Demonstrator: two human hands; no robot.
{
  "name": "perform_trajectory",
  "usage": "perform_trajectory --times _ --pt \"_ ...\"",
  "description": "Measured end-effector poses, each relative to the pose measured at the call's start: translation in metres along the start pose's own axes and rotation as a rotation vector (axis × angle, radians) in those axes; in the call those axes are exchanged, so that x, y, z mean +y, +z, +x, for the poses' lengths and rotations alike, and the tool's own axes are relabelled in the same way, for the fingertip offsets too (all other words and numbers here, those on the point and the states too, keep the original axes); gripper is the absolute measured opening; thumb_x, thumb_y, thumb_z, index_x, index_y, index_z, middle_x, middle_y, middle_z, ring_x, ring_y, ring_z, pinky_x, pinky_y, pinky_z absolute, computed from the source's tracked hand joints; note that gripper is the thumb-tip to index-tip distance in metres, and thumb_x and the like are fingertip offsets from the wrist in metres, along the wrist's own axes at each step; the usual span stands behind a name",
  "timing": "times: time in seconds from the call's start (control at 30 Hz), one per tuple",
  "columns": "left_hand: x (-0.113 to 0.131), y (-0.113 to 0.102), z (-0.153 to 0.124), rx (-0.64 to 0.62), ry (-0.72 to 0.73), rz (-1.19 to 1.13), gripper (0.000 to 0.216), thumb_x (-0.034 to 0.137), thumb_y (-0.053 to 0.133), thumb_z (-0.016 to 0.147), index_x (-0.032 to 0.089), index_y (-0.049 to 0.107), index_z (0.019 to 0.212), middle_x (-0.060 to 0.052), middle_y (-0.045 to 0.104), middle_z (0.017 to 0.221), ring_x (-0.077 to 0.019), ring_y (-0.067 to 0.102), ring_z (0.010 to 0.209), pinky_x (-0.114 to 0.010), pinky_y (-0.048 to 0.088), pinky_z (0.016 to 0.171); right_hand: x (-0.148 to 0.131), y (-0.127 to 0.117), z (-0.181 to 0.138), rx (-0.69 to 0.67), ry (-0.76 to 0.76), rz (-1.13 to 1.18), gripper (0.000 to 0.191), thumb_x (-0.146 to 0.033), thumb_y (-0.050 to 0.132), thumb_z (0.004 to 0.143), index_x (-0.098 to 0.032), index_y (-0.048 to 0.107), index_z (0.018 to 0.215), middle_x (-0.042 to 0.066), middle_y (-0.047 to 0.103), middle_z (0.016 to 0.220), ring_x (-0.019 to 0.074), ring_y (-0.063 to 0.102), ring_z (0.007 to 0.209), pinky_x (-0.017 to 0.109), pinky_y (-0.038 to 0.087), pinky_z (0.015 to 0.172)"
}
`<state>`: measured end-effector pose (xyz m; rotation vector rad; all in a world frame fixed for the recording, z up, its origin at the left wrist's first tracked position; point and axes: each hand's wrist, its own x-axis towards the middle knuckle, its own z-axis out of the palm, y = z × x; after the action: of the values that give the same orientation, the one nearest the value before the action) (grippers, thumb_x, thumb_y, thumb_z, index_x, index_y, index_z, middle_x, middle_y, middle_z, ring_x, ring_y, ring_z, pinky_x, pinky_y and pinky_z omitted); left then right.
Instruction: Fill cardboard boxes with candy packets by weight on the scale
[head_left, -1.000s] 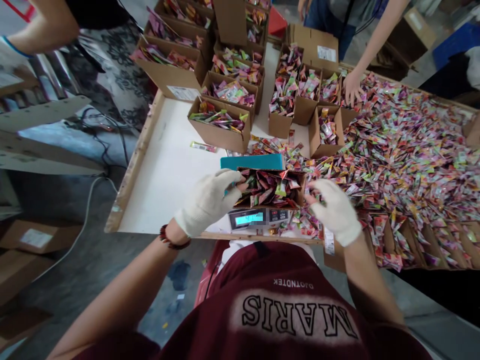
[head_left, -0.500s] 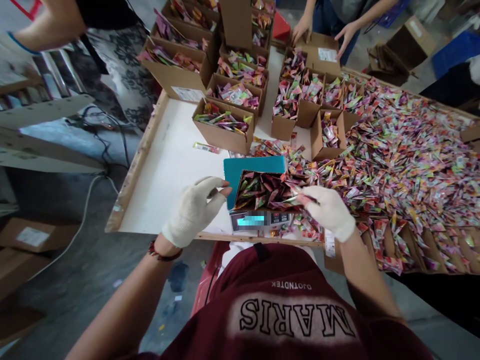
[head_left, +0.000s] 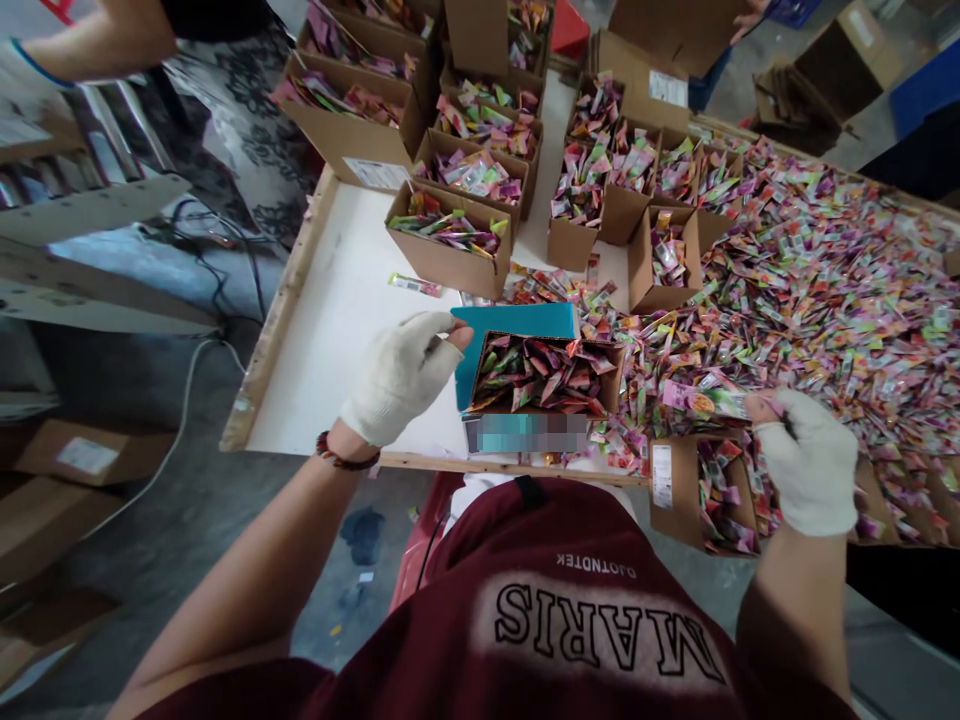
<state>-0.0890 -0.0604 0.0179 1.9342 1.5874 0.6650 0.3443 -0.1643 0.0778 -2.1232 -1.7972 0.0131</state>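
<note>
A cardboard box [head_left: 616, 385] filled with small colourful sachets rests on the teal pan [head_left: 517, 318] of a scale, whose display [head_left: 499, 434] is blurred. My left hand [head_left: 405, 378], gloved in white with bare fingertips, hovers at the pan's left edge. Its fingers are loosely curled and hold nothing. To the right of the box, my right hand [head_left: 806, 460], in a similar glove, pinches sachets [head_left: 694, 400] between thumb and fingers. These are pink and whitish with printed labels; the exact number is unclear. Below the held sachets lie the loose pile and an open box.
A large heap of sachets [head_left: 832, 270] spreads over the table's right side. Filled boxes [head_left: 450, 262] stand at the back and along the front right edge [head_left: 671, 495]. One loose sachet [head_left: 414, 286] lies on the white tabletop [head_left: 300, 370]. Other people are partly visible beyond the table.
My right hand has moved right, from the box on the scale to above the heap's near edge, with sachets in its fingers. A person's hands have shifted at the back carton.
</note>
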Motion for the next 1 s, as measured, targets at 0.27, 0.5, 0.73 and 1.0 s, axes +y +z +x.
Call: perform_trajectory --times 0.27,0.5,0.73,1.0 --pt "0.007 0.003 0.005 -0.016 -0.033 0.028 0.043 0.052 0.041 0.099 0.02 0.069 0.102 -0.01 0.073 0.097 -0.0247 0.065 0.089 -0.037 0.049 0.084 -0.004 0.008 0.004 -0.031 0.002 -0.012 0.045 -0.059 0.055 0.097 -0.019 0.076 0.097 0.008 0.076 0.09 0.0236 0.068 0.081 0.033 0.047 0.074" --pt "-0.001 0.006 0.001 -0.016 -0.059 0.014 0.044 0.053 0.04 0.099 0.021 0.069 0.101 -0.011 0.074 0.103 -0.0262 0.066 0.094 -0.038 0.05 0.086 0.008 0.011 0.009 -0.01 -0.051 -0.154 0.045 -0.057 0.051 0.098 -0.018 0.073 0.093 0.008 0.07 0.082 0.0212 0.06 0.074 0.031 0.04 0.069" --pt "0.007 0.013 0.005 -0.076 -0.057 0.066 0.048 0.056 0.034 0.102 0.02 0.066 0.095 -0.009 0.07 0.091 -0.0238 0.063 0.084 -0.035 0.044 0.076 0.023 0.035 0.019 -0.05 0.076 -0.132 0.048 -0.057 0.059 0.092 -0.017 0.067 0.117 0.009 0.069 0.095 0.0234 0.06 0.078 0.035 0.045 0.073" --pt "0.005 0.03 0.01 -0.158 -0.026 0.156 0.049 0.058 0.035 0.102 0.019 0.064 0.1 -0.01 0.071 0.096 -0.0247 0.065 0.086 -0.034 0.042 0.074 -0.066 0.084 0.028 -0.067 -0.295 0.23 0.03 -0.043 0.059 0.098 -0.021 0.071 0.114 0.012 0.069 0.117 0.026 0.066 0.109 0.043 0.054 0.1"
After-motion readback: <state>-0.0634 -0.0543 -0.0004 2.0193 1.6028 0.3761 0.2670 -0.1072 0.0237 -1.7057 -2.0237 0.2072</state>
